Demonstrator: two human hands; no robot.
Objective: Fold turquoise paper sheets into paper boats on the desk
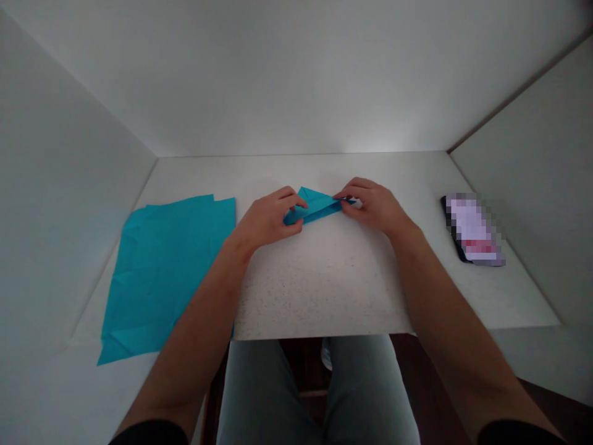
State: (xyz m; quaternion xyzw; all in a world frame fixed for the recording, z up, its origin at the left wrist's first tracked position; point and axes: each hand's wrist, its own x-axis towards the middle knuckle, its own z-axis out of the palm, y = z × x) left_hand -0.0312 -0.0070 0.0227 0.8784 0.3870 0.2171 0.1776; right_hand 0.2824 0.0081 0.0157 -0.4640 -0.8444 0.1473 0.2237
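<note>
A small folded piece of blue paper [315, 206] lies on the white speckled table [315, 284], stretched between both hands. My left hand [271, 217] pinches its left end, fingers curled over the fold. My right hand [375, 207] pinches its right tip with thumb and fingers pressed together. The folded piece shows a pointed flap at the top and a long narrow body.
A stack of flat blue paper sheets [162, 272] lies at the left of the table, partly under my left forearm. A phone [472, 228] rests at the right. White walls close in the table on three sides. My knees show below the front edge.
</note>
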